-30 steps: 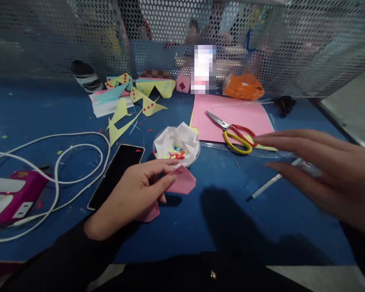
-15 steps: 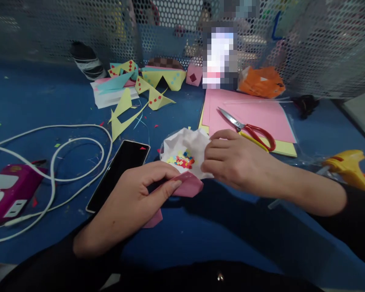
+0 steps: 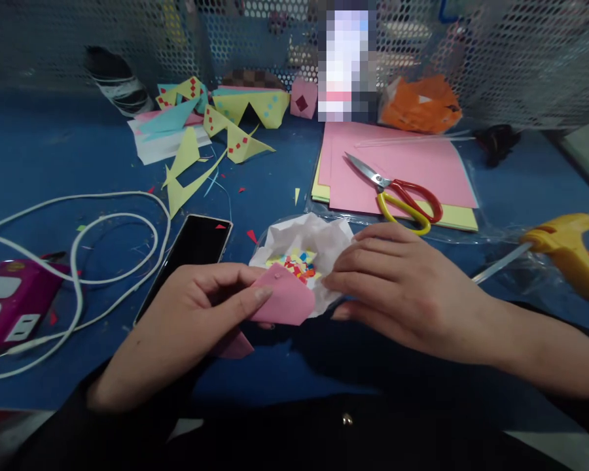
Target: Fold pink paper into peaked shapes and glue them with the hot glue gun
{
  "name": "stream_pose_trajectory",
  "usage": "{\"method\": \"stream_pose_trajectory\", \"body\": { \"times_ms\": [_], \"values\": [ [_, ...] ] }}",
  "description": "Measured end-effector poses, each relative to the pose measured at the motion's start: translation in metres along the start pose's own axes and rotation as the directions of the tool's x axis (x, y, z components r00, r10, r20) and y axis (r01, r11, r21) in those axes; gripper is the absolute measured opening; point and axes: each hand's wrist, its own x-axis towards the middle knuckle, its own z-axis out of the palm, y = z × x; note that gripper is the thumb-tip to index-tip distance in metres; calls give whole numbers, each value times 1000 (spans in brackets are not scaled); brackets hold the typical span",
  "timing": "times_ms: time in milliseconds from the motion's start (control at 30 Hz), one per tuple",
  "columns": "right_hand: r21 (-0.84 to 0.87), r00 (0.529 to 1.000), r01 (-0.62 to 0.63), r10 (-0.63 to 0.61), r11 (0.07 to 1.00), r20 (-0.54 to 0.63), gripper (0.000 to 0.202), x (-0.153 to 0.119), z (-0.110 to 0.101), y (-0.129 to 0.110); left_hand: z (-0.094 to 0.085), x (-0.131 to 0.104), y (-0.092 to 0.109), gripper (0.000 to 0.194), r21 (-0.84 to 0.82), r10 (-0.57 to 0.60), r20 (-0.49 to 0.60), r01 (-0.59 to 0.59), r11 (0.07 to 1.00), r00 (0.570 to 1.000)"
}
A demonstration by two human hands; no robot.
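Note:
My left hand pinches a folded pink paper piece between thumb and fingers. A small spot shows near its upper edge, and a pink tip sticks out below the hand. Behind the piece lies a shallow clear dish lined with crumpled white paper. Many tiny paper bits in red, yellow, blue and white lie in it. My right hand is closed at the dish's right side, fingers curled over the white paper's edge with the thumb below. Its fingertips partly hide the paper there.
Red-and-yellow scissors rest on pink and yellow sheets. A yellow glue gun lies at right. At left are a phone, a white cable and a purple box. Cut yellow paper shapes lie behind.
The paper-lined dish has come nearer to me, along with my right hand. My left hand has tilted the pink paper so more of its face shows. The view has dipped slightly.

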Motion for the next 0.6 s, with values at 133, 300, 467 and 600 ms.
{"method": "stream_pose_trajectory", "body": {
  "times_ms": [133, 300, 467, 600],
  "values": [
    [-6, 1000, -13, 13, 1000, 0, 28, -1, 0, 0, 0, 0, 0, 25, 37, 43, 9, -44, 998, 999],
    [5, 992, -110, 110, 994, -63, 33, 3, 0, 1, -10, 4, -4, 21, 174, 175, 155, -201, 964, 972],
    [-193, 985, -171, 175, 966, 1, 26, 23, 0, 12, -18, 12, -9, 12, 260, 429, 261, -491, 832, 865],
    [-331, 959, -142, 213, 933, 188, 24, 43, 3, 16, -18, 14, -11, 15, 259, 464, 280, -532, 806, 840]
  ]
}}
